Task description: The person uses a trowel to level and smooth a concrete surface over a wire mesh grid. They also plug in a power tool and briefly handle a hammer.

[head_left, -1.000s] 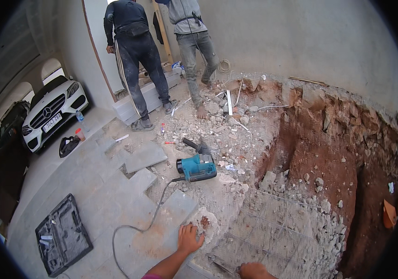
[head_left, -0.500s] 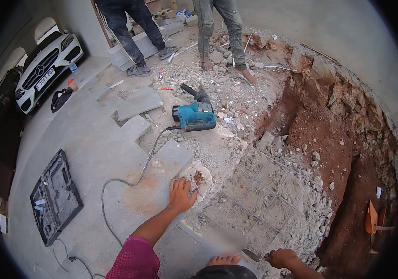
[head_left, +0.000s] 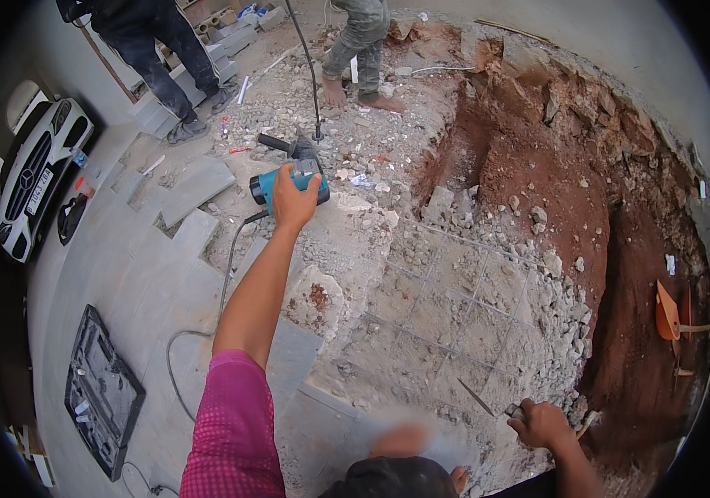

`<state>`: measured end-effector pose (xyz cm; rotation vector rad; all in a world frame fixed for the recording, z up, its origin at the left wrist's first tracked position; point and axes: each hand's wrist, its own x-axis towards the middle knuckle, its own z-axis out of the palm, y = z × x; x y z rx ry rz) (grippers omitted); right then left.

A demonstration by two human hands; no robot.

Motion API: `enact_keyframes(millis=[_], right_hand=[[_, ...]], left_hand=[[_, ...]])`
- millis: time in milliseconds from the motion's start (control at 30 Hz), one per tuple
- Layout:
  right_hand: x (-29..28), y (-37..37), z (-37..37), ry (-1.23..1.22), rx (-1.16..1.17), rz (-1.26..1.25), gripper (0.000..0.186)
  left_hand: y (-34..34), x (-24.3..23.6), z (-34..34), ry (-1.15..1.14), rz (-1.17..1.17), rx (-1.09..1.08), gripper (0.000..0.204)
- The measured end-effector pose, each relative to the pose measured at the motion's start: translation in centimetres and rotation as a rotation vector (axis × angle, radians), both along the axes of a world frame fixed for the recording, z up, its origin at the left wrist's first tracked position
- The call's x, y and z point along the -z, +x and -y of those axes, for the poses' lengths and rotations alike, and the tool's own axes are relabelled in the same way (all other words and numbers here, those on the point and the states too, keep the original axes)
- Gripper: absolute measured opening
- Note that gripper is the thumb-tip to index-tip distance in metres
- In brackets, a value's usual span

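Note:
My left hand (head_left: 295,197) reaches forward and grips the top of a teal power drill (head_left: 263,189) with a black side handle, lying on the rubble; its cord (head_left: 174,378) curves back over the paving. My right hand (head_left: 541,426), at lower right, is closed on the handle of a thin, pointed metal tool (head_left: 476,397), held just over the broken concrete with exposed steel mesh (head_left: 454,319). My blurred bare foot (head_left: 400,440) shows at the bottom.
Two co-workers' legs (head_left: 172,66) (head_left: 355,58) stand at the back. A deep red-earth trench (head_left: 554,232) runs down the right, with an orange tool (head_left: 668,311) inside. An open black case (head_left: 102,390) lies on the left paving; a white car (head_left: 43,178) is parked beyond.
My left hand has moved from the floor up and forward onto the drill. The barefoot co-worker has shifted, and a dark upright rod or cable now shows beside that person.

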<state>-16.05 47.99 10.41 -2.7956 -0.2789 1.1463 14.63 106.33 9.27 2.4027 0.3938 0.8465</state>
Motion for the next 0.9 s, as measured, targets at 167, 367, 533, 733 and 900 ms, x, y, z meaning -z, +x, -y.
enact_keyframes(millis=[167,367,533,733,900], right_hand=[[3.7,-0.7,-0.3,0.026,-0.073,-0.104,0.047],[9.7,-1.9,-3.6,0.249,-0.101,-0.093,0.038],[15.8,-2.6,-7.0,0.431,-0.220,0.140,0.033],[12.9,-3.4,0.9,0.380,-0.127,0.171,0.026],[5.8,-9.0,12.4,0.170,0.172,0.140,0.029]], left_hand=[[3.8,-1.1,2.4,0.041,-0.004,0.074,0.072],[6.6,0.1,7.3,-0.020,-0.026,0.226,0.079],[10.8,1.2,9.1,-0.104,-0.085,0.240,0.099],[20.7,0.8,14.4,-0.304,-0.238,0.291,0.131],[19.2,9.4,19.2,-0.373,-0.403,0.653,0.075]])
